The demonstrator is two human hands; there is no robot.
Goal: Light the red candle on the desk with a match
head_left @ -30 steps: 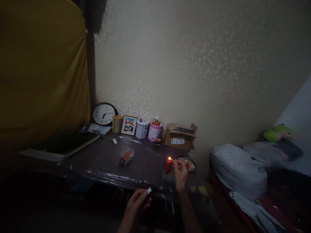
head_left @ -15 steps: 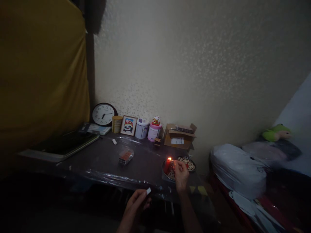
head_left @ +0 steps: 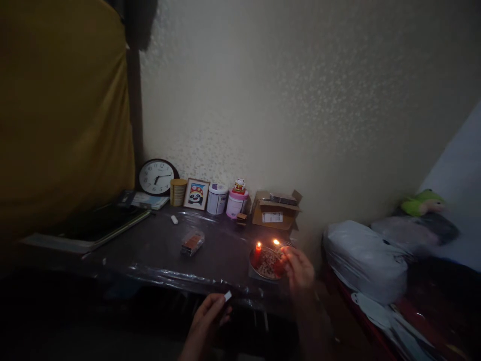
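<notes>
My right hand (head_left: 299,269) pinches a burning match (head_left: 278,244), its flame at the left tip, over the right side of a round dish. A red candle (head_left: 257,253) stands at the left of this dish (head_left: 265,277) and burns with a small flame. Pale bits (head_left: 266,262) and something red lie in the dish, partly behind my fingers. Lower down, in front of the table edge, my left hand (head_left: 209,315) is closed on a small white block-shaped thing (head_left: 228,296), mostly hidden by the fingers.
On the dark, plastic-covered table (head_left: 221,250) lies a clear-wrapped reddish pack (head_left: 193,242). Along the wall stand a clock (head_left: 157,177), a panda picture (head_left: 196,194), two tins (head_left: 217,198) and a cardboard box (head_left: 276,210). White bags (head_left: 364,260) lie at right.
My right hand has moved right with the burning match, away from the red candle, which now shows its own separate flame. My left hand has barely moved.
</notes>
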